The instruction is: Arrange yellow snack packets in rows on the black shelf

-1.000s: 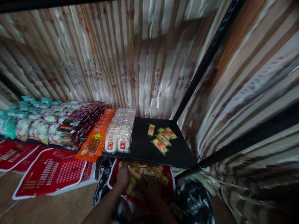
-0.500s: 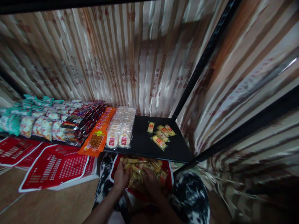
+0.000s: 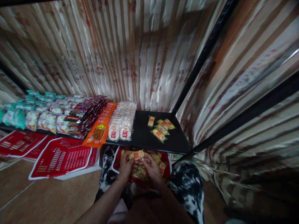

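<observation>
Between my two hands is a small yellow wrapped snack (image 3: pixel 136 155) with a red and orange label. My left hand (image 3: pixel 126 165) grips its left end, and my right hand (image 3: pixel 149 166) pinches the right end. Just below them, a red basket with a white rim (image 3: pixel 115 166) sits between my knees, holding many similar wrapped snacks (image 3: pixel 161 158). Several more yellow snack packs (image 3: pixel 161 128) lie loosely on the right part of the black shelf (image 3: pixel 142 124).
Left along the shelf stand rows of round white crackers (image 3: pixel 120 124), an orange snack bag (image 3: pixel 100 127), dark red packets (image 3: pixel 87 112) and white-and-teal bags (image 3: pixel 16 118). Red baskets (image 3: pixel 60 158) rest low at the left. A black post (image 3: pixel 198 59) rises at the shelf's right corner.
Both hands have come up from among the packs in the basket and now hold one wrapped snack between them. The view has shifted slightly. The packs on the shelf lie as before.
</observation>
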